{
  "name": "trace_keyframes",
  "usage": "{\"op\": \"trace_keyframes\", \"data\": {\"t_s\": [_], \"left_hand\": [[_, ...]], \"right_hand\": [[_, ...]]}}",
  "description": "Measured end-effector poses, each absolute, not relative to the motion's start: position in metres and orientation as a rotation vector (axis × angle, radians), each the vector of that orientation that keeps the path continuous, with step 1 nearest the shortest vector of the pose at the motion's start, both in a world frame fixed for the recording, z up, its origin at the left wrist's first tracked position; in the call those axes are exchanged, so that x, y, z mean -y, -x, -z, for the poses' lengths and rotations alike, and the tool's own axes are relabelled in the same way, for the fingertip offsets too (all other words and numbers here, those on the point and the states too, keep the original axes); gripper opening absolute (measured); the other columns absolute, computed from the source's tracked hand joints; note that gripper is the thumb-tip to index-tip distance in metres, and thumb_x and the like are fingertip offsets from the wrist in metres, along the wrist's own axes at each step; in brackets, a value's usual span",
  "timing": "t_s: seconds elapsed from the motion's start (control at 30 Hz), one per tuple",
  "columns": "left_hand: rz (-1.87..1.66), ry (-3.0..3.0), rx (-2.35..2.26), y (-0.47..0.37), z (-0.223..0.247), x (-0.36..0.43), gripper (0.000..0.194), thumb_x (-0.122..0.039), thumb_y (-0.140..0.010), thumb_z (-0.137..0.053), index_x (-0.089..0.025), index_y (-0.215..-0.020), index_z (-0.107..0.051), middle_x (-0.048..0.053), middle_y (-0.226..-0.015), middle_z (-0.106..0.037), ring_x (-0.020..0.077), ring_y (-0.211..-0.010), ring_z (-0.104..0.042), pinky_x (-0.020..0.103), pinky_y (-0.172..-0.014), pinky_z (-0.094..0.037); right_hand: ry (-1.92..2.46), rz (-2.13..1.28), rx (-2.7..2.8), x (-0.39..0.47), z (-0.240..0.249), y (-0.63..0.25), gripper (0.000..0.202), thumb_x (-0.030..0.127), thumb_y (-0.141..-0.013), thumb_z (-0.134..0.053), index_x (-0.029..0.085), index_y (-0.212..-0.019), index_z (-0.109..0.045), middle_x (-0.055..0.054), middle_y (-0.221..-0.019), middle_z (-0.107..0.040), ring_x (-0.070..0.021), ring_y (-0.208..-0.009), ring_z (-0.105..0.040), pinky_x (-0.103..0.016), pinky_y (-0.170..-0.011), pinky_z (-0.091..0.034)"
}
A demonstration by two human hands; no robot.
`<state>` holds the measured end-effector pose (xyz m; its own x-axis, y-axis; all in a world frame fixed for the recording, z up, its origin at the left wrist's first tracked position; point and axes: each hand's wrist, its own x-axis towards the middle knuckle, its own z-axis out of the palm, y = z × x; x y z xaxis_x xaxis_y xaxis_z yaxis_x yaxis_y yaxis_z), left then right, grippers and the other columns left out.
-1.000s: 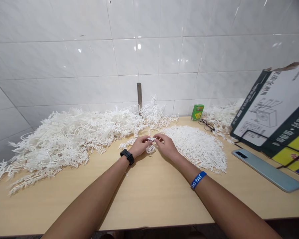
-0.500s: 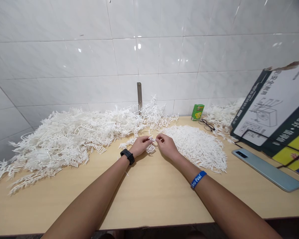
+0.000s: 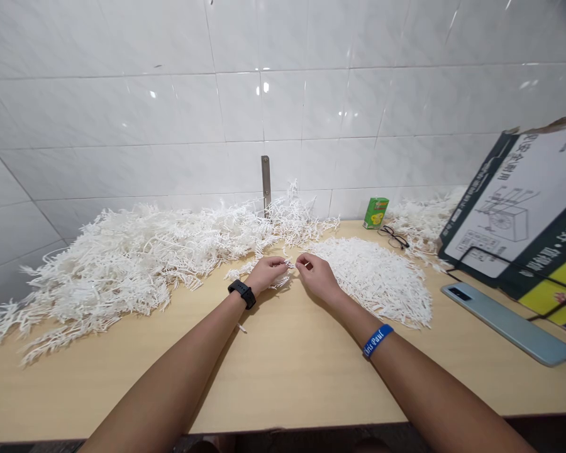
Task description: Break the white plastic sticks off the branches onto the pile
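Note:
My left hand (image 3: 270, 273), with a black watch on its wrist, is closed around a small branched white plastic piece (image 3: 290, 263) whose tips stick out toward the right. Just to the right, my right hand (image 3: 315, 274) pinches thumb and forefinger together; what they hold, if anything, is too small to make out. A large heap of branched white plastic pieces (image 3: 141, 258) spreads to the left and behind my hands. Beside my right hand lies a flatter pile of short loose white pieces (image 3: 377, 280).
A green box (image 3: 376, 213) and eyeglasses (image 3: 393, 237) stand behind the right pile. At the right are a light blue phone (image 3: 508, 323) and a leaning printed carton (image 3: 504, 214). More white pieces (image 3: 424, 217) lie behind them. A metal bracket (image 3: 266, 182) is against the tiled wall.
Both hands stay nearly in place, fingertips still close together. Less of the white piece shows beneath my left hand. The whole view has shifted very slightly.

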<state>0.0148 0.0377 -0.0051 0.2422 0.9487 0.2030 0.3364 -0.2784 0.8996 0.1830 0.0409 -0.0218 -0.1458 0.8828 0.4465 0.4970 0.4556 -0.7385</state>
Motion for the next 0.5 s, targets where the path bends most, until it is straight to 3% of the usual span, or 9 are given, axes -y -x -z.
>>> {"op": "trace_keyframes", "data": {"t_s": [0.2,0.5], "left_hand": [[-1.039,-1.775,-1.177,-0.0154,0.0061,-0.0377,0.018,-0.032,-0.072,-0.056,-0.016,-0.065,-0.057,-0.003,-0.060,-0.047,0.0109,-0.059,-0.040,0.024,-0.057,-0.032],[-0.999,-1.826,-1.157,-0.0151,0.0131,-0.0423,0.026,-0.037,-0.075,-0.054,-0.015,-0.061,-0.055,-0.004,-0.056,-0.041,0.0098,-0.057,-0.036,0.023,-0.055,-0.028]], "right_hand": [[1.153,-0.533,1.744,-0.0413,0.0210,-0.1829,0.018,0.030,-0.083,-0.047,0.019,-0.077,-0.061,-0.002,-0.078,-0.065,-0.0159,-0.072,-0.055,-0.027,-0.068,-0.040],[1.172,-0.593,1.836,-0.0438,0.0227,-0.1817,0.017,0.032,-0.080,-0.055,0.018,-0.075,-0.063,-0.003,-0.078,-0.065,-0.0162,-0.074,-0.056,-0.029,-0.071,-0.042]]}}
